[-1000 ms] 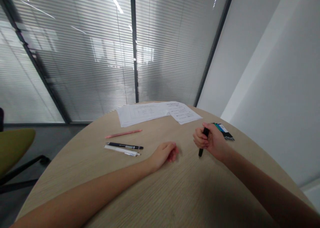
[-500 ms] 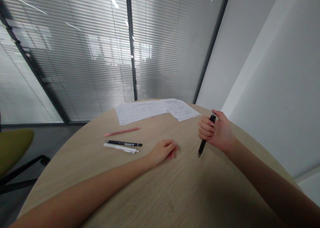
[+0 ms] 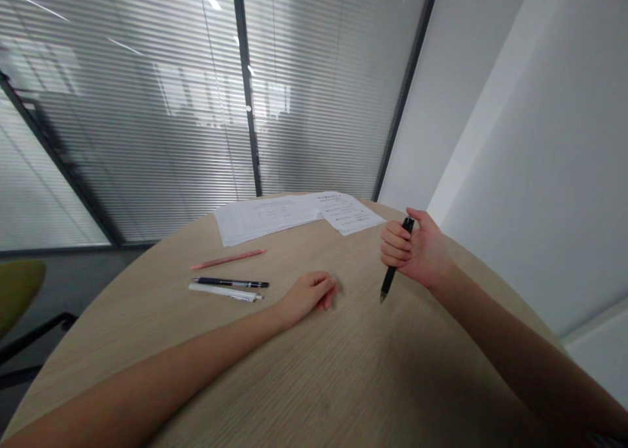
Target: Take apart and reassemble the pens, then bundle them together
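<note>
My right hand (image 3: 415,248) is wrapped in a fist round a black pen (image 3: 389,281), held nearly upright above the round wooden table (image 3: 343,382), tip pointing down and thumb at its top end. My left hand (image 3: 309,294) rests on the table to the left of it, fingers loosely curled, holding nothing. Left of that hand lie a black pen (image 3: 230,282) and a white pen (image 3: 226,293) side by side, with a pink pencil (image 3: 228,259) beyond them.
Printed paper sheets (image 3: 294,214) lie at the table's far edge. Glass walls with blinds stand behind the table, a white wall to the right. An olive chair (image 3: 17,288) is at the left.
My right hand has lifted the black pen from near the tabletop and turned it more upright. The pens at the right edge have dropped out of sight behind my hand. The view has shifted slightly.
</note>
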Tool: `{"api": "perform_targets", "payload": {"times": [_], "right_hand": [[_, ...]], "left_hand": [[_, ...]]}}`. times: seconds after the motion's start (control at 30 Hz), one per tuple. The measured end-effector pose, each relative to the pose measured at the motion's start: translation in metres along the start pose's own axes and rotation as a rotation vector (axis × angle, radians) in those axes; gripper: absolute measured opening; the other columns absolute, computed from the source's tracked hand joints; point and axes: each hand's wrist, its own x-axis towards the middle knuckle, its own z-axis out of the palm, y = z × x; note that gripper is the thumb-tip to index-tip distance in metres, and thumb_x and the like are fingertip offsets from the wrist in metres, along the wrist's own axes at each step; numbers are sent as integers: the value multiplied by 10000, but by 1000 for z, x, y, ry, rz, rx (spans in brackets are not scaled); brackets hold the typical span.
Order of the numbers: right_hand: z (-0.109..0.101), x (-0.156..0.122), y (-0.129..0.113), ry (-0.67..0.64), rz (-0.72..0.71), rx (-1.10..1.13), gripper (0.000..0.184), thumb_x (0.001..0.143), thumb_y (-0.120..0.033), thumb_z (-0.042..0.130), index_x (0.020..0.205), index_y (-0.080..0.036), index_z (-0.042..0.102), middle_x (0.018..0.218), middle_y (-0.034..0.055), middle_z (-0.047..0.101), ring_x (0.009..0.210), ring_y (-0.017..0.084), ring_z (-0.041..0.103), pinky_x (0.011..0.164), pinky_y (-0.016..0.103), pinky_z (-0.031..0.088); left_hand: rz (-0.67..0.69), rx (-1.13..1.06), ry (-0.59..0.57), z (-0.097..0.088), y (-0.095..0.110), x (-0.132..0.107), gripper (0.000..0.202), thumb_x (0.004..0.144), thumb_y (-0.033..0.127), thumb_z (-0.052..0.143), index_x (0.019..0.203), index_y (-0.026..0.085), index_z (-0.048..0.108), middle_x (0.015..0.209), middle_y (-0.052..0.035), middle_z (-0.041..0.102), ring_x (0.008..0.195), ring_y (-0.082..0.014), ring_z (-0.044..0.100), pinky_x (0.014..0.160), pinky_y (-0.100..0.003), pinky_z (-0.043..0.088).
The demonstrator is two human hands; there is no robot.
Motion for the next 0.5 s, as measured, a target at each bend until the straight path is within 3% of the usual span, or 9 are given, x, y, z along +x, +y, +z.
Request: {"api": "perform_targets", "payload": {"times": [0.13, 0.27, 0.4, 0.43, 0.5], "right_hand": [[-1, 0, -1, -4, -2, -31, 342, 745, -347, 278, 451, -180, 231, 381, -65, 174, 312, 61, 133, 312, 176, 197], [-5, 6, 3, 57, 34, -163, 388, 784, -437, 259, 495, -181, 296, 390, -78, 191, 308, 52, 126, 298, 163, 159], [-26, 17, 17, 349, 105, -654, 333, 785, -486, 263, 676, -190, 371, 499, -71, 348, 325, 42, 211, 297, 151, 159], [-36, 20, 22, 443, 117, -852, 271, 780, -432, 289, 699, -187, 370, 555, -55, 404, 354, 42, 284, 314, 152, 211], [-59, 24, 30, 511, 116, -974, 130, 706, -253, 423, 808, -184, 380, 619, -47, 451, 425, 51, 387, 370, 152, 297]], "left_hand": [[-4, 7, -6, 0, 1, -1, 269, 740, 356, 390, 634, 138, 505, 447, 45, 458, 412, -70, 383, 443, -194, 293], [3, 12, -16, 0, 4, -3, 274, 736, 373, 398, 633, 140, 500, 455, 45, 460, 416, -69, 378, 448, -194, 294], [8, 49, -35, -2, 6, -4, 288, 739, 385, 386, 622, 143, 490, 461, 45, 457, 415, -67, 368, 444, -191, 288], [6, 60, -39, -2, 6, -4, 289, 740, 385, 383, 625, 144, 491, 460, 45, 455, 416, -68, 368, 442, -190, 287], [4, 77, -49, -3, 7, -5, 288, 743, 385, 376, 631, 145, 491, 461, 46, 453, 424, -69, 374, 446, -189, 291]]}}
